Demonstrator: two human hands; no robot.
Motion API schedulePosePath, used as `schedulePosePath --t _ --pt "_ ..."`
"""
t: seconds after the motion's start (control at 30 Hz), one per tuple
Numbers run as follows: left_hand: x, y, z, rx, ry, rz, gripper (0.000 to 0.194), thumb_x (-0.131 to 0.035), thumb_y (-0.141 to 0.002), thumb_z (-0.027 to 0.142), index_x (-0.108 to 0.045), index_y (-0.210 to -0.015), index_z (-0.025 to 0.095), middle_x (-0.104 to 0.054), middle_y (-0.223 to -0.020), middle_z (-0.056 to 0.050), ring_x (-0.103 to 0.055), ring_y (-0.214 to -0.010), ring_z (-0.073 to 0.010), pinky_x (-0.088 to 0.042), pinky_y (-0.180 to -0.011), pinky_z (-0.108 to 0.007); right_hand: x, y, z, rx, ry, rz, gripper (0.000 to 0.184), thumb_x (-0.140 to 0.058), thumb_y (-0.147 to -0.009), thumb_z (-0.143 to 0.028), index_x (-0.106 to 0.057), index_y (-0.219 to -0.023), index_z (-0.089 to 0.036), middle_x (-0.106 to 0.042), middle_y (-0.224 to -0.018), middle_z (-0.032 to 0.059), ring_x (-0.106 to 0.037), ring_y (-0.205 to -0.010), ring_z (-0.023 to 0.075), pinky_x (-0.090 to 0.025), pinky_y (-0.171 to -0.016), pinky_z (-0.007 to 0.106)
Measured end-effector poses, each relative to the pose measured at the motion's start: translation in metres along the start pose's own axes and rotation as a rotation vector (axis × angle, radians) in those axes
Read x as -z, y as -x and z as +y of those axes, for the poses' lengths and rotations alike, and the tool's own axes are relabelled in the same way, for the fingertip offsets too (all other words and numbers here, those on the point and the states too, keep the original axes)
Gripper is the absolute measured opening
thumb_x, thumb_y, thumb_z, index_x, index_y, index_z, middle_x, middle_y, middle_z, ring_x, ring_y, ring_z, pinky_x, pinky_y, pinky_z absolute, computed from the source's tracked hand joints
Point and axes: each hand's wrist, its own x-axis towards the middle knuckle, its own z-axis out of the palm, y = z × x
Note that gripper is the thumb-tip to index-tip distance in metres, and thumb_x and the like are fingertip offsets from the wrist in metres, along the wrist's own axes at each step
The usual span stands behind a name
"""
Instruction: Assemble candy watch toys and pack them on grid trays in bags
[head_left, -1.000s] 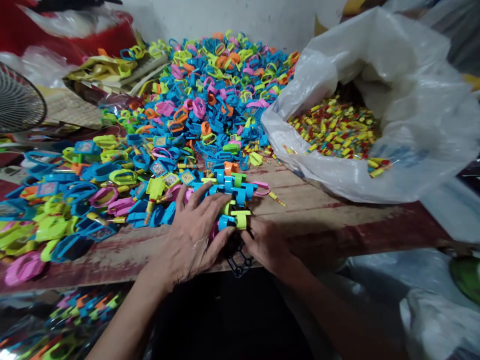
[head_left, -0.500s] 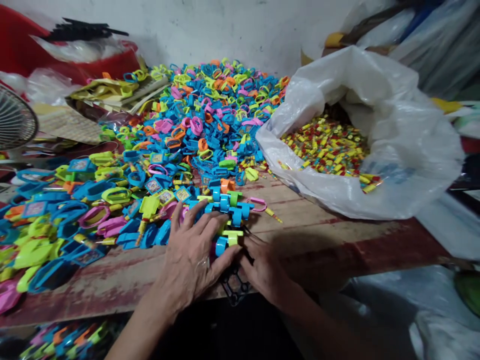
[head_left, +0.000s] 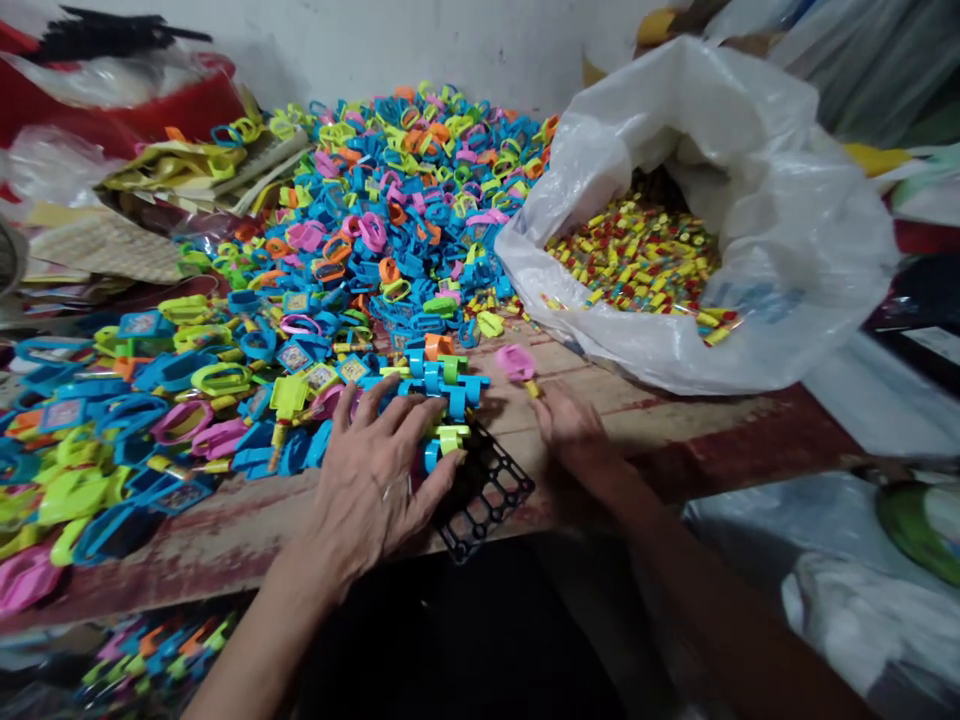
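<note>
My left hand (head_left: 379, 475) lies flat with spread fingers on a row of blue and green plastic toy pieces (head_left: 442, 390) set on a black perforated tray (head_left: 487, 495) at the table's front edge. My right hand (head_left: 574, 430) is to the right of the tray, its fingers reaching toward a pink piece (head_left: 516, 362) on the wooden table (head_left: 600, 420). The right hand is blurred, and I cannot make out whether its fingers touch or hold the pink piece. A large heap of blue, green, pink and orange pieces (head_left: 390, 200) covers the table behind.
A big white plastic bag (head_left: 750, 230) full of small yellow and red sticks (head_left: 637, 260) lies open at the right. Papers and a red tub (head_left: 150, 100) are at the back left. More coloured pieces lie under the table's front edge at lower left (head_left: 150, 640).
My right hand has left the tray's front and moved up and right toward the pink piece. The black tray now shows more. My left hand stays on the row of pieces.
</note>
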Motion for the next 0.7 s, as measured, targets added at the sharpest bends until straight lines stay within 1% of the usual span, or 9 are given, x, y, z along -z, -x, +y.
schedulePosePath --t 0.07,0.13,0.23,0.3,0.4,0.47,0.57,0.63,0.7 --pt "-0.003 0.000 -0.001 0.005 0.008 0.010 0.042 -0.052 -0.092 0.046 -0.057 -0.128 0.023 -0.065 -0.124 -0.007 -0.042 -0.132 -0.0350 -0.022 -0.115 -0.062 0.011 0.010 -0.009 -0.044 -0.152 -0.018 0.010 -0.054 -0.089 -0.024 -0.063 -0.086 -0.018 -0.066 -0.075 0.0055 -0.061 -0.070 0.0196 -0.043 -0.065 0.028" --pt "-0.006 0.001 -0.002 0.008 0.018 0.022 0.041 -0.052 -0.092 0.045 -0.057 -0.127 0.024 -0.064 -0.126 -0.007 -0.042 -0.132 -0.0350 -0.020 -0.115 -0.063 0.016 0.022 -0.022 -0.068 -0.317 -0.052 0.012 -0.059 -0.086 -0.029 -0.063 -0.080 -0.020 -0.066 -0.069 0.0016 -0.062 -0.066 0.0179 -0.045 -0.064 0.026" --pt "-0.007 0.001 -0.001 0.004 0.022 0.030 0.039 -0.052 -0.092 0.043 -0.056 -0.126 0.024 -0.063 -0.128 -0.006 -0.041 -0.133 -0.0344 -0.019 -0.115 -0.062 0.011 0.034 -0.039 -0.015 -0.537 -0.096 0.013 -0.062 -0.085 -0.030 -0.065 -0.077 -0.021 -0.071 -0.074 0.0010 -0.066 -0.071 0.0175 -0.050 -0.071 0.027" --pt "-0.007 0.001 0.000 0.000 0.014 0.029 0.039 -0.052 -0.092 0.044 -0.055 -0.126 0.024 -0.063 -0.128 -0.006 -0.041 -0.133 -0.0343 -0.020 -0.116 -0.062 0.002 0.035 -0.046 0.007 -0.607 -0.099 0.008 -0.064 -0.084 -0.027 -0.069 -0.081 -0.021 -0.074 -0.083 0.0020 -0.069 -0.078 0.0183 -0.052 -0.077 0.028" --pt "-0.005 0.000 0.001 0.005 0.004 0.022 0.040 -0.051 -0.092 0.045 -0.055 -0.126 0.023 -0.064 -0.126 -0.006 -0.040 -0.133 -0.0344 -0.020 -0.115 -0.062 -0.008 0.030 -0.050 0.034 -0.595 -0.088 0.012 -0.064 -0.083 -0.022 -0.072 -0.092 -0.022 -0.076 -0.091 0.0030 -0.070 -0.085 0.0193 -0.053 -0.081 0.028" --pt "-0.005 0.000 0.001 0.010 0.005 0.024 0.040 -0.051 -0.093 0.044 -0.055 -0.126 0.023 -0.064 -0.125 -0.006 -0.040 -0.133 -0.0341 -0.020 -0.116 -0.063 -0.010 0.026 -0.051 0.102 -0.556 -0.102 0.018 -0.060 -0.083 -0.018 -0.072 -0.097 -0.022 -0.075 -0.093 0.0044 -0.070 -0.089 0.0200 -0.053 -0.084 0.029" --pt "-0.006 0.000 0.002 0.017 0.018 0.025 0.040 -0.051 -0.093 0.044 -0.055 -0.126 0.023 -0.064 -0.124 -0.006 -0.040 -0.133 -0.0337 -0.018 -0.116 -0.062 -0.009 0.023 -0.051 0.188 -0.524 -0.124 0.021 -0.056 -0.083 -0.013 -0.071 -0.097 -0.020 -0.075 -0.098 0.0070 -0.069 -0.095 0.0212 -0.052 -0.088 0.031" --pt "-0.006 0.000 0.003 0.028 0.027 0.030 0.040 -0.051 -0.093 0.045 -0.056 -0.125 0.022 -0.064 -0.124 -0.006 -0.041 -0.133 -0.0339 -0.017 -0.117 -0.062 -0.008 0.022 -0.053 0.173 -0.492 -0.143 0.021 -0.056 -0.083 -0.013 -0.070 -0.096 -0.020 -0.074 -0.097 0.0076 -0.069 -0.093 0.0217 -0.053 -0.086 0.031" --pt "-0.006 0.000 0.005 0.047 0.033 0.045 0.046 -0.051 -0.093 0.045 -0.051 -0.132 0.022 -0.065 -0.123 -0.007 -0.041 -0.133 -0.0341 -0.017 -0.117 -0.063 -0.008 0.022 -0.055 0.144 -0.446 -0.164 0.020 -0.056 -0.083 -0.014 -0.070 -0.096 -0.020 -0.074 -0.096 0.0077 -0.070 -0.090 0.0218 -0.053 -0.083 0.031"
